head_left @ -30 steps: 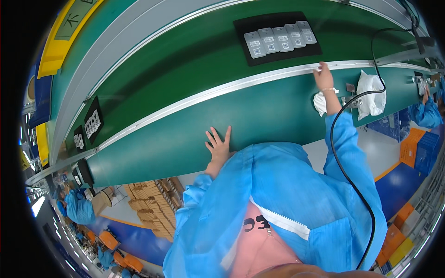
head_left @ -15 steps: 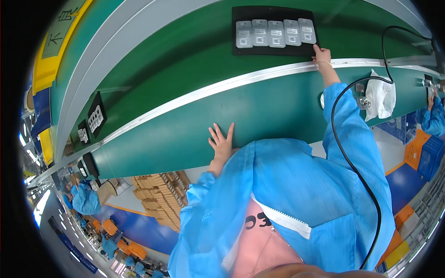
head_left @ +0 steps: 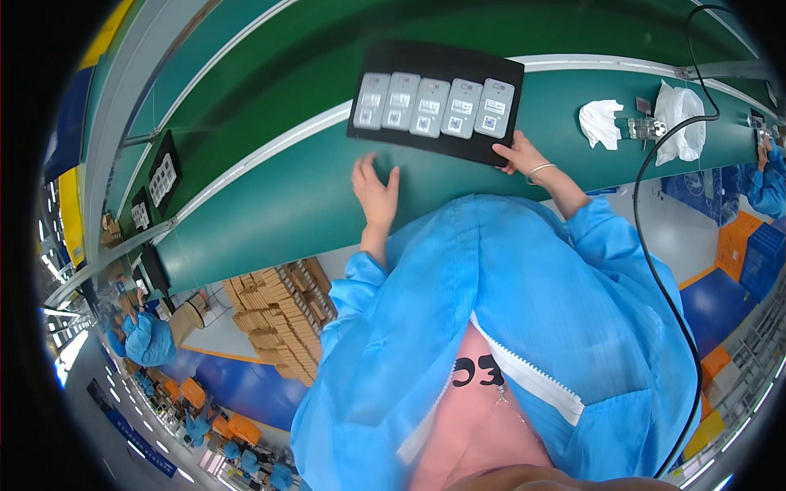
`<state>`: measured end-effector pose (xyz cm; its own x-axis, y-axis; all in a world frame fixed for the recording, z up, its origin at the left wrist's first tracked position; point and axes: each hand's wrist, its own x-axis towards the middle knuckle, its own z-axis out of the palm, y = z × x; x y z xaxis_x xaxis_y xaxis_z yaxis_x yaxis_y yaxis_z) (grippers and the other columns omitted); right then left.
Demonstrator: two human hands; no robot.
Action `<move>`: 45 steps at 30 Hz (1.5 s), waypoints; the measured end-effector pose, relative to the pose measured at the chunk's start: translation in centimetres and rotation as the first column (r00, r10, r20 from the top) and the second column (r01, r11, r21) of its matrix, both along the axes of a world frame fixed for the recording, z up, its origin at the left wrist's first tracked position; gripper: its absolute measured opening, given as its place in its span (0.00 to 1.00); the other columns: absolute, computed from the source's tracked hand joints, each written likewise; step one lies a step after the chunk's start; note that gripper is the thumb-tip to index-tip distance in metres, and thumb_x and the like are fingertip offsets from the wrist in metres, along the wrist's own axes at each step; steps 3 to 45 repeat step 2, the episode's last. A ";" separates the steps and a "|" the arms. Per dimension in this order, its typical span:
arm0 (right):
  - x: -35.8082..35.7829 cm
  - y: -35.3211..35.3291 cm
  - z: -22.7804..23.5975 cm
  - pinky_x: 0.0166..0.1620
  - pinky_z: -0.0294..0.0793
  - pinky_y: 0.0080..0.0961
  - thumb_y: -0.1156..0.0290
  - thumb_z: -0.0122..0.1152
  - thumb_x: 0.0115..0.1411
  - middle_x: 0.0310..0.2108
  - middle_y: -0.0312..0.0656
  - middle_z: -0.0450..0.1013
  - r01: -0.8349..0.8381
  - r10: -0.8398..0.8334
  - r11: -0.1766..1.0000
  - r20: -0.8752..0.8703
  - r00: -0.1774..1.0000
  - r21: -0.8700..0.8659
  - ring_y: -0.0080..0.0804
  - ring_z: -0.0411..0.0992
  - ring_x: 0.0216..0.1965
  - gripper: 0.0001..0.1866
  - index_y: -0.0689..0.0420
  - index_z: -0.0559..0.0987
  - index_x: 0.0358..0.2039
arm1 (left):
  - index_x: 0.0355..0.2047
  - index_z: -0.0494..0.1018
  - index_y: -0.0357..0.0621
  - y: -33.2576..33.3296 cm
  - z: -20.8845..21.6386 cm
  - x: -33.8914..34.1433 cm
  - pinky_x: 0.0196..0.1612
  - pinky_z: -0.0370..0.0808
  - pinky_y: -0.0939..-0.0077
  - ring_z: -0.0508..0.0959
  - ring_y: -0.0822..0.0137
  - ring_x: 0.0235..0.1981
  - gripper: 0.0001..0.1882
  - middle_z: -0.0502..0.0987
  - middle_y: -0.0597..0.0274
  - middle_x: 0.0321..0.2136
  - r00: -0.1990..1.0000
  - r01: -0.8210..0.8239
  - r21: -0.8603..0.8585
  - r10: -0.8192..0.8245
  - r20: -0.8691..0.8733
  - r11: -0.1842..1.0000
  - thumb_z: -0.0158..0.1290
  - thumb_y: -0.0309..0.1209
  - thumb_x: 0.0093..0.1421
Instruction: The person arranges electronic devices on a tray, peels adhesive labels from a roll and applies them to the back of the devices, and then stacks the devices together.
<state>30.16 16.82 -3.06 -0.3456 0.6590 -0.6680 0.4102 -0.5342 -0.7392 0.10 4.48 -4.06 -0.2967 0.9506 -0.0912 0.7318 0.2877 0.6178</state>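
while five grey modules sit in one black tray [head_left: 426,139] at the bench's far edge
right hand [head_left: 522,155] pinches the tray's near corner; left hand [head_left: 375,190] lies spread flat on the bench [head_left: 270,213].

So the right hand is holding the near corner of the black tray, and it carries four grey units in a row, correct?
Not quite. The head view shows five grey units in the row, not four. The rest stands: the right hand holds the near corner of the black tray.

Green bench [head_left: 270,204] carries black tray [head_left: 438,102], white crumpled cloth [head_left: 600,123], white bag [head_left: 681,121]; left hand [head_left: 375,190] flat on it.
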 end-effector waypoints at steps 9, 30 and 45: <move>1.4 -1.4 0.3 0.22 0.75 0.20 0.63 0.57 0.59 0.30 0.53 0.74 -0.186 0.181 0.982 0.141 0.973 0.021 0.31 0.74 0.21 0.25 0.68 0.59 0.45 | 0.60 0.55 0.53 -0.9 0.8 0.0 0.58 0.54 0.52 0.55 0.46 0.59 0.38 0.54 0.55 0.59 0.994 -0.061 0.234 0.080 -0.072 0.970 0.60 0.41 0.50; 1.4 -1.4 0.3 0.22 0.75 0.20 0.63 0.57 0.59 0.30 0.53 0.74 -0.186 0.181 0.982 0.141 0.973 0.021 0.31 0.74 0.21 0.25 0.68 0.59 0.45 | 0.60 0.55 0.53 -0.9 0.8 0.0 0.58 0.54 0.52 0.55 0.46 0.59 0.38 0.54 0.55 0.59 0.994 -0.061 0.234 0.080 -0.072 0.970 0.60 0.41 0.50; 1.4 -1.4 0.3 0.22 0.75 0.20 0.63 0.57 0.59 0.30 0.53 0.74 -0.186 0.181 0.982 0.141 0.973 0.021 0.31 0.74 0.21 0.25 0.68 0.59 0.45 | 0.60 0.55 0.53 -0.9 0.8 0.0 0.58 0.54 0.52 0.55 0.46 0.59 0.38 0.54 0.55 0.59 0.994 -0.061 0.234 0.080 -0.072 0.970 0.60 0.41 0.50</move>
